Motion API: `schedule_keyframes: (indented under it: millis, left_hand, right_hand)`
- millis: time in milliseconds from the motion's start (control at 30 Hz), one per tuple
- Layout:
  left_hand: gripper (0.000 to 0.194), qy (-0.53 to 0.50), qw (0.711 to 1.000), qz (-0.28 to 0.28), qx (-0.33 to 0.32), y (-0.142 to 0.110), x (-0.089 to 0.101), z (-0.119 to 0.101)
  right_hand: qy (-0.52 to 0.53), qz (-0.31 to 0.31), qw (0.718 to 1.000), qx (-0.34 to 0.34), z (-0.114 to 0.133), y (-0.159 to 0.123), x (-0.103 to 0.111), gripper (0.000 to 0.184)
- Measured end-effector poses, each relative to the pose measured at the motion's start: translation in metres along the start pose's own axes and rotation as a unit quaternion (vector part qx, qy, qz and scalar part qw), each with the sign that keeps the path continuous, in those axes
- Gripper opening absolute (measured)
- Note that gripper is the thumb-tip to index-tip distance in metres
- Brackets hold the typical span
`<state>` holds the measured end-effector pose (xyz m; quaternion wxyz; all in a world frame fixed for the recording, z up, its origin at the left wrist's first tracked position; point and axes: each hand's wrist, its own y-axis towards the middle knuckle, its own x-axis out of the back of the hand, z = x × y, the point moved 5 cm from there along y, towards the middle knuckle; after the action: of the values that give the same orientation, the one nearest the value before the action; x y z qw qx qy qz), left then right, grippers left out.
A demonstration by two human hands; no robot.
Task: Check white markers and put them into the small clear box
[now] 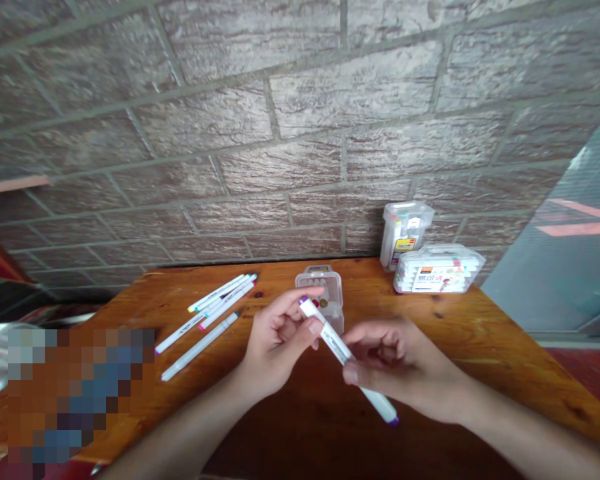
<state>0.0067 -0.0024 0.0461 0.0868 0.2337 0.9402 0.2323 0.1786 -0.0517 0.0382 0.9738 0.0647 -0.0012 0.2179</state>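
A white marker [336,347] with purple ends slants through the air in front of me. Near its upper end, my left hand [285,333] pinches it between thumb and fingers. My right hand [395,357] grips the same marker around its middle with thumb and forefinger. Just behind my hands stands a small clear plastic case [325,283] on the table, partly hidden by my fingers and the marker. Several white markers [225,300] with coloured ends lie in a loose group to the left, and a grey-white marker [200,347] lies in front of them.
At the back right, an upright clear case of markers [405,233] stands behind a wider clear marker box [437,270] with a handle. The wooden table [485,353] meets a brick-patterned wall [300,133]. A pixelated patch covers the lower left.
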Motion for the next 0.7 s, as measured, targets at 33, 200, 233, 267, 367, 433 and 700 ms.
schedule_keyframes:
  millis: [33, 200, 233, 267, 367, 433, 700]
  left_hand:
    - [0.036, 0.001, 1.000, 0.009, -0.008, -0.002, -0.004, -0.002]
    - [0.043, 0.065, 0.996, 0.020, -0.049, -0.013, -0.009, 0.000]
    - [0.039, 0.091, 0.994, 0.041, -0.038, -0.015, -0.011, 0.003]
    - [0.035, 0.115, 0.991, 0.058, -0.025, -0.016, -0.012, 0.006]
    - [0.028, 0.138, 0.987, 0.079, 0.022, -0.017, -0.016, 0.014]
    - [0.026, 0.122, 0.988, 0.084, 0.039, -0.017, -0.019, 0.015]
    - [0.027, 0.136, 0.990, -0.023, 0.020, -0.014, -0.004, 0.012]
  right_hand:
    - [0.007, 0.006, 1.000, -0.005, 0.000, -0.001, -0.003, 0.026]
    - [0.128, -0.039, 0.991, 0.028, 0.000, 0.001, 0.005, 0.023]
    - [0.145, -0.057, 0.986, 0.051, 0.000, 0.002, 0.010, 0.019]
    - [0.156, -0.080, 0.982, 0.073, 0.000, 0.003, 0.015, 0.015]
    - [0.172, -0.123, 0.972, 0.099, -0.003, 0.006, 0.024, 0.011]
    - [0.172, -0.127, 0.972, 0.097, -0.006, 0.006, 0.023, 0.015]
    - [0.159, -0.192, 0.966, 0.071, -0.001, 0.005, 0.034, 0.023]
